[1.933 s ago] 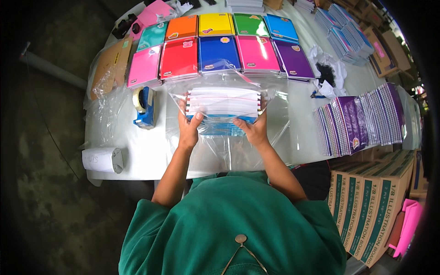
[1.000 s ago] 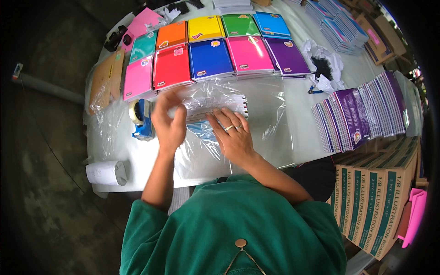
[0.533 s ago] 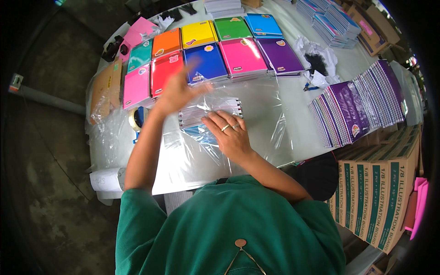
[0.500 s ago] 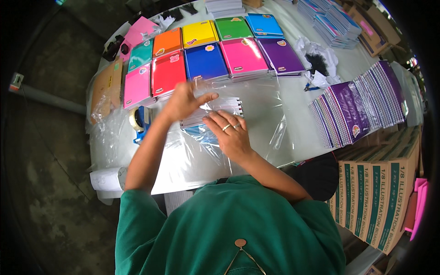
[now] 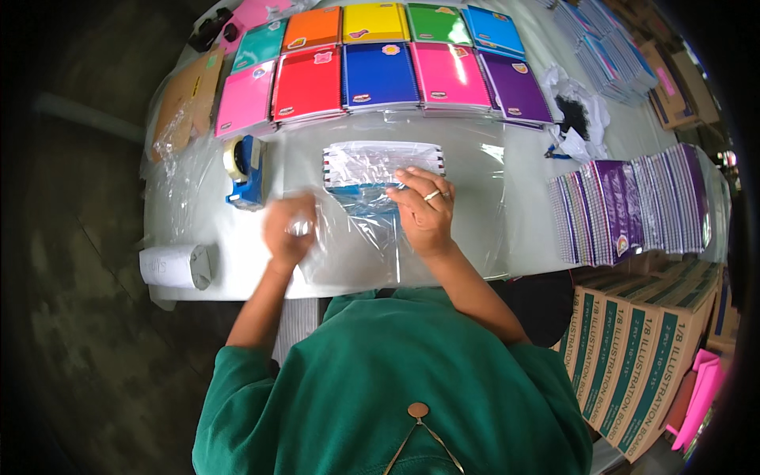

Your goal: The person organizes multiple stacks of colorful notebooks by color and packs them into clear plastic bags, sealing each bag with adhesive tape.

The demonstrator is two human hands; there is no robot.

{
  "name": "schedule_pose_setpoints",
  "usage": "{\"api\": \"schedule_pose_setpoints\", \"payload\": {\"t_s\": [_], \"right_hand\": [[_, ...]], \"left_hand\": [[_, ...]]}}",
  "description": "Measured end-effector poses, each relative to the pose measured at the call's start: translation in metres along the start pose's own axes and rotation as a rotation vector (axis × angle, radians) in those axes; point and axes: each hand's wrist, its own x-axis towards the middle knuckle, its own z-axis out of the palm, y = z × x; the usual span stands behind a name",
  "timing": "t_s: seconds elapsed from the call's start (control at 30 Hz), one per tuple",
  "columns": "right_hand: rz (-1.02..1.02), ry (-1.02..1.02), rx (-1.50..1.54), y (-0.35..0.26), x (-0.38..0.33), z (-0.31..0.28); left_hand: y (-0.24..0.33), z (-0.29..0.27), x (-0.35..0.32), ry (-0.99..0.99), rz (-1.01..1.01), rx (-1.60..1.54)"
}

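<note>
Handling film, stickered notebooks, lettered cartons

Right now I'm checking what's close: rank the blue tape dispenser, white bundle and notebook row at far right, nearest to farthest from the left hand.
1. Blue tape dispenser: just beyond the left hand, to its left.
2. White bundle: farther left, lower in the view.
3. Notebook row: far right.

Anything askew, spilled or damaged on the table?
Crumpled white paper with a dark clump on it, right side of the table: looks like litter beside the neat notebook rows. Rumpled clear plastic at the left edge also looks untidy. No spill or damage that I can see.
</note>
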Motion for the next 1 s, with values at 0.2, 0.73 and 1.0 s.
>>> {"api": "schedule_pose_setpoints", "payload": {"t_s": [0.2,0.73,1.0], "right_hand": [[-0.022,-0.019,0.01,0.0,0.001,0.002],[-0.053,-0.042,-0.079,-0.003,-0.001,0.006],[-0.038,-0.038,-0.056,0.002,-0.002,0.005]], "left_hand": [[-0.168,-0.09,-0.016,-0.209,-1.55,-0.096],[-0.153,-0.109,-0.118,-0.168,-1.422,-0.415],[0.021,-0.029,0.035,0.22,-0.879,-0.63]]}}
